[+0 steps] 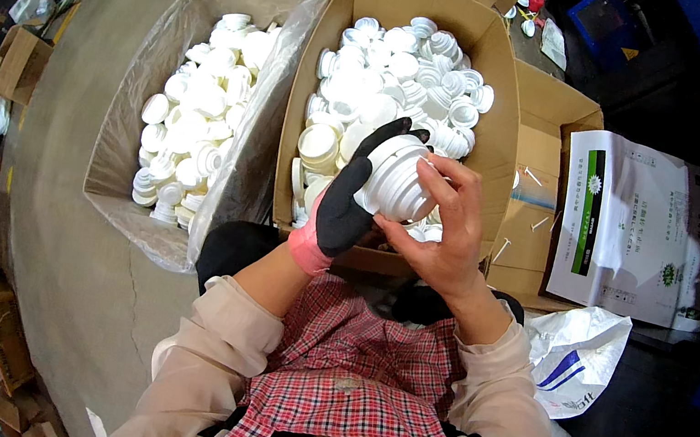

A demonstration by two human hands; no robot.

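Between my two hands is a white ribbed plastic cap (395,180), round with stepped rings. My left hand (347,204), in a black glove with a pink cuff, wraps the cap from the left. Bare fingers of my right hand (450,226) grip its right edge, thumb below and fingertips on the rim. Both hands are above the near part of a cardboard box (499,114) heaped with similar white caps (403,65). How the gloved fingers sit behind the cap is partly hidden.
Left of the box stands a plastic-lined box (129,126) with more white caps (203,101). On the right lie an open carton (535,162) with thin white pieces, a printed white sheet or bag (635,229), and a crumpled white bag (578,349). Concrete floor (75,117) stretches along the left.
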